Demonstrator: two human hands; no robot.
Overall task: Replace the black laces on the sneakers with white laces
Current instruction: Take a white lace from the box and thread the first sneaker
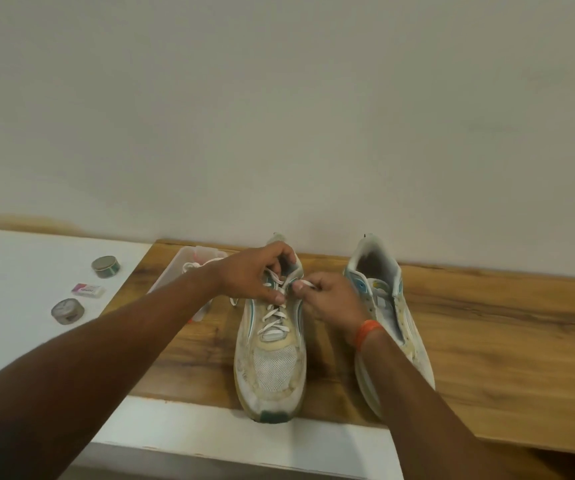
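On the bench (486,341), the left shoe (270,358) wears a half-threaded white lace (274,318). The left hand (256,273) pinches the eyelet row; the right hand (331,299) pinches the lace tip. Soft, limp cord is probably best held at its stiff tip.

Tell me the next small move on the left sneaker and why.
Probably pull the white lace end pinched by the right hand snug through the upper eyelet, while the left hand steadies the worn white mesh sneaker. The white lace already criss-crosses the lower eyelets, and only the top near the collar looks unfinished.
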